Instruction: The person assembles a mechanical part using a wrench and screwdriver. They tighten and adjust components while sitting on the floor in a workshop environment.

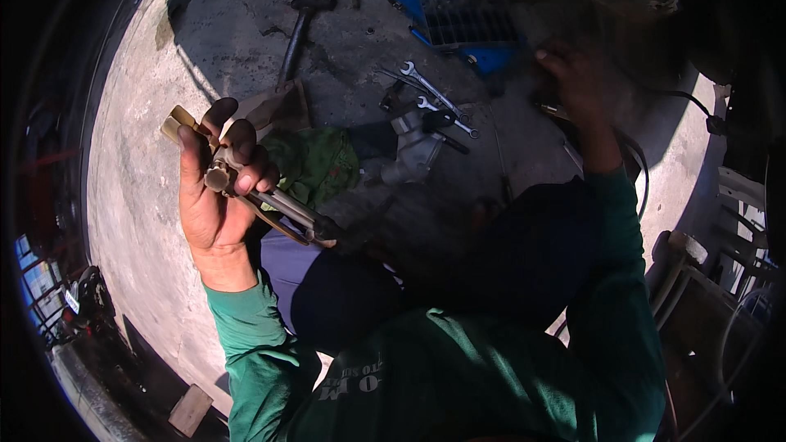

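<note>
At the left, my left hand [219, 188] is raised with its fingers wrapped round a metal shaft with a round knob and brass-coloured pieces [296, 211]. A flat brass-coloured end sticks out above the thumb, and a thin strip runs along below the shaft. My right hand [577, 86] reaches forward at the right, in deep shadow. One of its fingers stretches out toward the blue case; the others are hard to make out, and I see nothing held. Between my hands lie a green cloth [315, 165] and a grey metal casting [416, 151].
Combination wrenches [434, 92] lie beyond the casting. A hammer [301, 33] rests farther left. A blue case [495, 59] with a black compartment tray [471, 20] stands at the back. Dark cable [643, 160] curves along the right. A wood block [190, 409] sits at lower left.
</note>
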A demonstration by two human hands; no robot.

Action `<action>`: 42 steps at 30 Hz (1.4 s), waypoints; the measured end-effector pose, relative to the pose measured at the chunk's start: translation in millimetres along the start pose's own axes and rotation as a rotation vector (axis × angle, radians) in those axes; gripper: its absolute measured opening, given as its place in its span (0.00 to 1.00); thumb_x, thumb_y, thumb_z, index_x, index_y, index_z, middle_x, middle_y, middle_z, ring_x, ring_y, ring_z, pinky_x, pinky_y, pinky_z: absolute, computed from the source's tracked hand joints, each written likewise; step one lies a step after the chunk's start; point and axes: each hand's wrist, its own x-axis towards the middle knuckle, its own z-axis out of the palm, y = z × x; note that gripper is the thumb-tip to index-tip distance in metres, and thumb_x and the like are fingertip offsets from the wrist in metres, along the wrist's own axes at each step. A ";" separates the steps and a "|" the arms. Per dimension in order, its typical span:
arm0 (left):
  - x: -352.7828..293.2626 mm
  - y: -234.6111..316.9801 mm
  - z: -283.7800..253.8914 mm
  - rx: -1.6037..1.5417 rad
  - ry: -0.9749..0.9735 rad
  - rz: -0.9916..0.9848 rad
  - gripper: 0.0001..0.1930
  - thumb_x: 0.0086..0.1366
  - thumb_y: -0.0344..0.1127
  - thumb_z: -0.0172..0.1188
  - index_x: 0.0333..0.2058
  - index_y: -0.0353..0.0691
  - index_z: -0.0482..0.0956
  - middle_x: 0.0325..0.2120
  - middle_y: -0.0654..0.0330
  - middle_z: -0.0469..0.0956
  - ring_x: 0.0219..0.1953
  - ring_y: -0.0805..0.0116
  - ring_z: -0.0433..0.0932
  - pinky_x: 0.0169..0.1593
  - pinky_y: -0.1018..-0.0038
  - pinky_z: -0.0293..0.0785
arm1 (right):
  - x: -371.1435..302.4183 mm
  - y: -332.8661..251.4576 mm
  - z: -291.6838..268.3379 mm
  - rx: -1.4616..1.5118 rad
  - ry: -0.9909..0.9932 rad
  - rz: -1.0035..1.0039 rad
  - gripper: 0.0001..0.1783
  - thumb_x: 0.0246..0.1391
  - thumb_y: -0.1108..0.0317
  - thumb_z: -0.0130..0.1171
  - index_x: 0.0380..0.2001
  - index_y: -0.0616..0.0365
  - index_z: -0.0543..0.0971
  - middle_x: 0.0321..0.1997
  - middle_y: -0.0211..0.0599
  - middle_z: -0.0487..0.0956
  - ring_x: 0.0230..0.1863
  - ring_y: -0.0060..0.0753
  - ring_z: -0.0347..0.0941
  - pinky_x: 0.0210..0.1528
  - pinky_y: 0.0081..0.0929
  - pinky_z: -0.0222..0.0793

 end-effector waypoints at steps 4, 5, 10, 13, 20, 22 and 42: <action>-2.4 -2.6 20.3 0.058 0.186 0.041 0.52 0.59 0.77 0.55 0.66 0.36 0.64 0.33 0.59 0.70 0.36 0.68 0.70 0.47 0.59 0.72 | 21.1 119.9 29.5 -0.267 0.113 -0.091 0.17 0.58 0.57 0.62 0.40 0.61 0.82 0.33 0.45 0.83 0.35 0.40 0.81 0.41 0.35 0.73; -9.3 -12.0 14.1 -0.014 0.160 -0.010 0.44 0.62 0.69 0.60 0.62 0.35 0.67 0.31 0.64 0.67 0.32 0.71 0.65 0.49 0.65 0.66 | 30.3 143.6 43.2 -0.314 0.148 -0.126 0.18 0.58 0.57 0.62 0.41 0.61 0.82 0.35 0.47 0.83 0.37 0.44 0.81 0.43 0.36 0.73; -20.2 -44.0 12.6 0.304 0.266 -0.108 0.36 0.67 0.64 0.58 0.58 0.36 0.70 0.22 0.68 0.61 0.25 0.75 0.63 0.42 0.67 0.67 | 56.1 178.7 72.4 -0.525 0.249 -0.260 0.18 0.59 0.57 0.61 0.47 0.57 0.82 0.46 0.48 0.83 0.47 0.55 0.80 0.50 0.43 0.74; -20.1 -44.8 27.0 0.465 0.244 -0.220 0.33 0.73 0.63 0.48 0.57 0.36 0.68 0.16 0.67 0.61 0.17 0.76 0.63 0.36 0.71 0.69 | 71.3 191.9 83.5 -0.557 0.293 -0.387 0.18 0.59 0.58 0.61 0.48 0.56 0.82 0.47 0.48 0.82 0.48 0.55 0.79 0.51 0.44 0.74; 7.9 -61.9 46.3 0.498 0.291 -0.424 0.31 0.74 0.63 0.41 0.51 0.37 0.72 0.15 0.65 0.64 0.15 0.73 0.65 0.31 0.69 0.75 | 17.7 168.9 74.9 -0.273 0.050 -0.035 0.15 0.55 0.60 0.62 0.42 0.57 0.83 0.47 0.48 0.82 0.48 0.53 0.80 0.51 0.46 0.74; 20.2 -69.4 42.3 0.444 0.256 -0.425 0.31 0.75 0.63 0.39 0.49 0.37 0.73 0.15 0.63 0.65 0.15 0.71 0.68 0.33 0.66 0.78 | -19.9 151.9 68.4 -0.647 -0.419 0.240 0.16 0.52 0.59 0.64 0.39 0.60 0.83 0.45 0.51 0.82 0.48 0.55 0.80 0.51 0.47 0.74; 160.8 -157.4 31.3 0.031 -0.311 -0.709 0.54 0.46 0.93 0.34 0.31 0.38 0.74 0.23 0.53 0.73 0.22 0.57 0.78 0.39 0.49 0.82 | -54.6 102.7 50.0 0.297 -0.506 0.238 0.27 0.56 0.58 0.67 0.54 0.65 0.77 0.42 0.44 0.83 0.41 0.38 0.80 0.49 0.32 0.75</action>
